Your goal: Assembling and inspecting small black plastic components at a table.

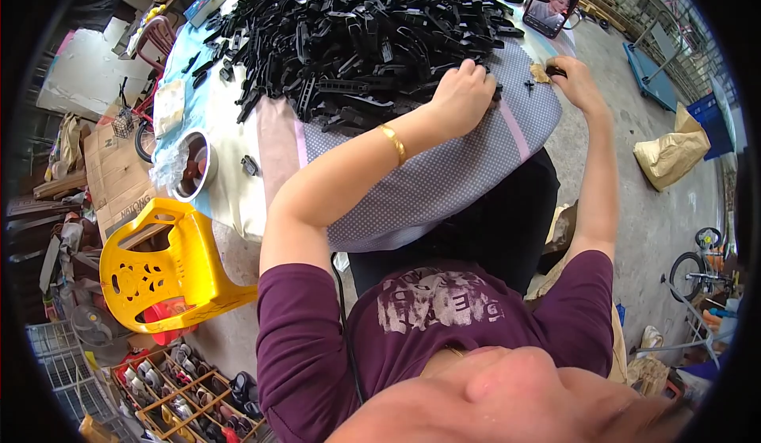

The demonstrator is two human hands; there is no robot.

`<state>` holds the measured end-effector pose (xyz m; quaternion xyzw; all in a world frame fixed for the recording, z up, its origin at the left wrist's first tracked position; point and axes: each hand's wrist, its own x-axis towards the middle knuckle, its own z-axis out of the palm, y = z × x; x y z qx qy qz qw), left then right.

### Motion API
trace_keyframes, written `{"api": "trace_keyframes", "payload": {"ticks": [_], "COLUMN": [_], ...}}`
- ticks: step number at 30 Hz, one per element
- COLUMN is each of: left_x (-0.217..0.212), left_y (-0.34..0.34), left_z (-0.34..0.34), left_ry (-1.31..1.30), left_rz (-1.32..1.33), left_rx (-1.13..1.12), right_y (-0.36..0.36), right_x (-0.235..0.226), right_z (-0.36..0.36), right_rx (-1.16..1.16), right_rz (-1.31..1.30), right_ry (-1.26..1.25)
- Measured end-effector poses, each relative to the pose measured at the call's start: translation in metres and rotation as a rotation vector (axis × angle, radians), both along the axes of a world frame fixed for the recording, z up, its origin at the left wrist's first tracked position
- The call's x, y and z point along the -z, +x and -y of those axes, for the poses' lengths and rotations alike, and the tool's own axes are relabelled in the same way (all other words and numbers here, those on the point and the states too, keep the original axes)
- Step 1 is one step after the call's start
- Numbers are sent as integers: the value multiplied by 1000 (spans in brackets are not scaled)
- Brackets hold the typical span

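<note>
A big heap of black plastic parts [357,35] covers most of the cloth-covered table [444,181]. My left hand [465,97] is closed at the heap's near right edge, its fingers curled down; a dark part [497,92] pokes out beside the fingertips, mostly hidden by the hand. At the table's right edge, my right hand [579,85] pinches a small black part [556,71]. Next to those fingers lie a crumpled tan scrap [541,74] and a tiny black piece [529,86] on the dotted cloth.
A phone [552,3] stands upright at the table's far right. On the left side are a bowl [208,166] with a plastic bag and a loose black part [250,165]. A yellow chair [170,265] is close by on the left. Rightward on the floor sits a tan sack [672,151].
</note>
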<state>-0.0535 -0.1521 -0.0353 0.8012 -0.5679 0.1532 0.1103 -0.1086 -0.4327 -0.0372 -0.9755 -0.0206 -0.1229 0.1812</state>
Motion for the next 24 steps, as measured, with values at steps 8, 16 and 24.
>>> {"api": "trace_keyframes", "payload": {"ticks": [8, 16, 24], "left_x": [-23, -30, -37], "left_y": [-1, 0, 27], "left_z": [-17, -71, -122], "left_ry": [206, -201, -835], "left_rz": [-254, -396, -1136], "left_rx": [-119, -143, -281], "right_y": [-14, 34, 66], "right_x": [-21, -21, -47], "right_z": [-56, -148, -210], "right_rx": [198, -174, -567], "right_rz": [382, 88, -23], "right_ry": [470, 986, 1171]}}
